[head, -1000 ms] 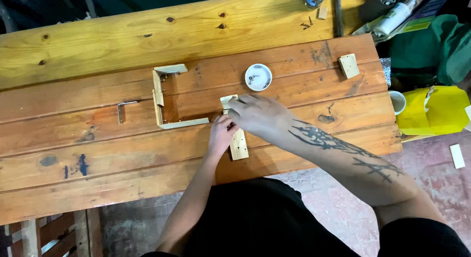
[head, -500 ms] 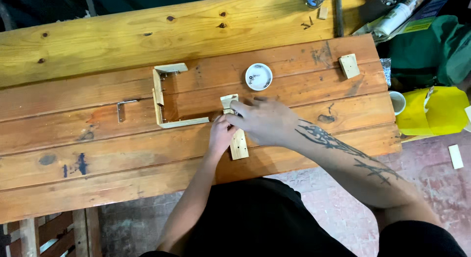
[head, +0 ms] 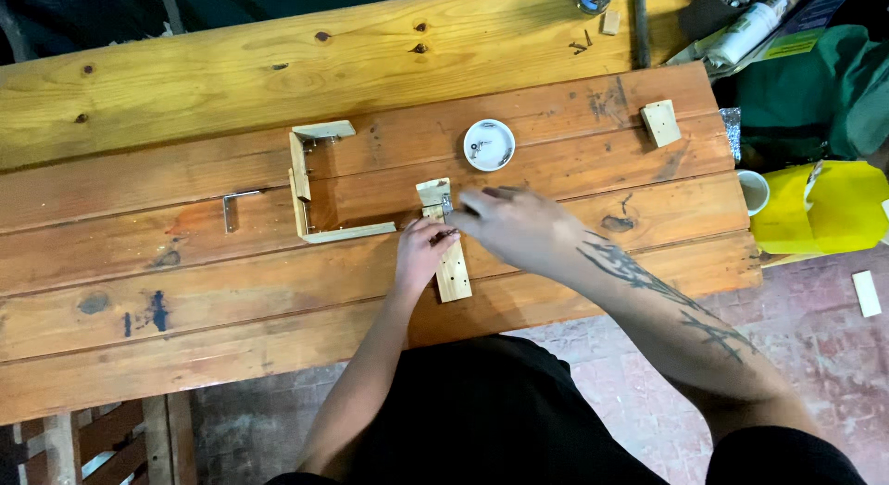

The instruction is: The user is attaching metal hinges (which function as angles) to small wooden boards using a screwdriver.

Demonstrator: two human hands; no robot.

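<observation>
Both our hands meet on a pale, narrow wood strip (head: pixel 451 263): left hand (head: pixel 423 249) pinches it, right hand (head: pixel 519 227) loosely curled, its grip unclear.

arms: showing bare, no sleeves
right forearm (head: pixel 648 290): bearing dark tattoos
clothing (head: pixel 500 411): wearing black

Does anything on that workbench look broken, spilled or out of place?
Nothing spilled or broken. The wooden frame has only three sides, open toward the hands, and dark stains mark the bench's left part.
</observation>
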